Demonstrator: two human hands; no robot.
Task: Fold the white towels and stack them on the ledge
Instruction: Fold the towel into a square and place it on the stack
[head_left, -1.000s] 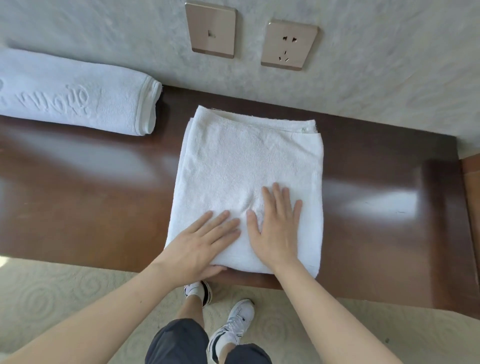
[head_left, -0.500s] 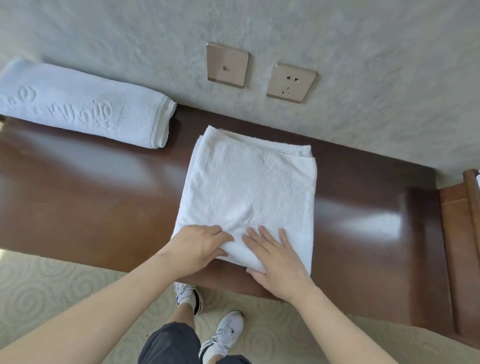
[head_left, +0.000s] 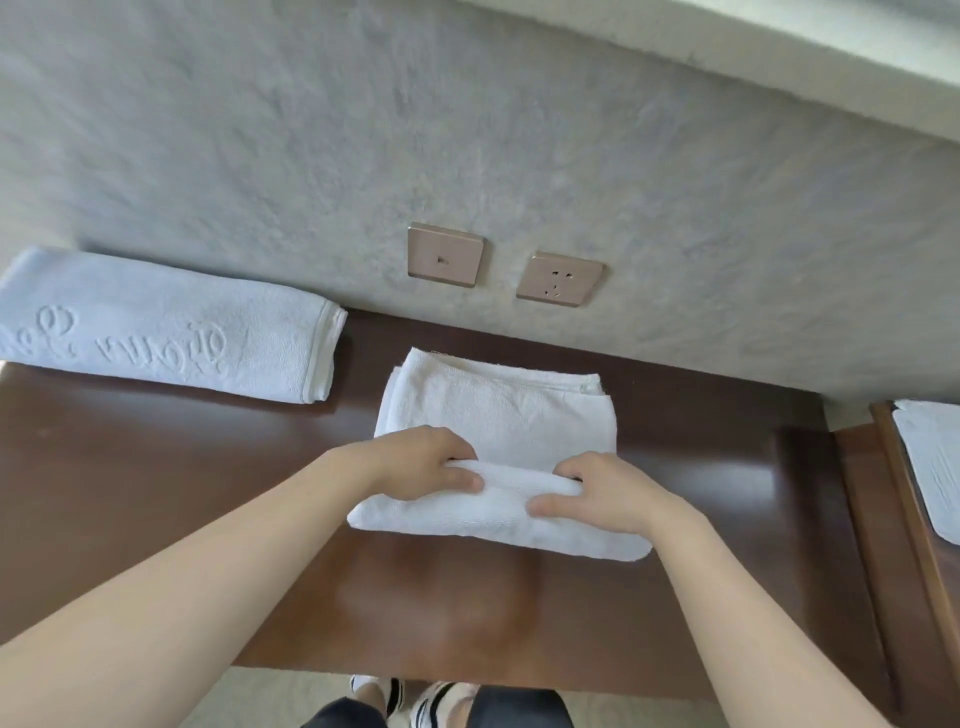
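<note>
A white towel (head_left: 498, 410) lies on the dark wooden ledge (head_left: 156, 467), its near end lifted and curled over toward the wall. My left hand (head_left: 426, 462) grips the left side of that raised fold, fingers wrapped under it. My right hand (head_left: 597, 491) grips the right side of the same fold, thumb on top. A second white towel (head_left: 166, 332), folded long and embossed with lettering, rests at the back left against the wall.
Two metal wall plates, a switch (head_left: 444, 254) and a socket (head_left: 559, 278), sit above the ledge. Another white cloth (head_left: 930, 462) lies on a lower wooden surface at the right. My shoes (head_left: 415, 696) show below the ledge's front edge.
Both hands went from pressing flat on the towel's near end to gripping it, and have lifted and rolled that end away from me. The view has tilted upward.
</note>
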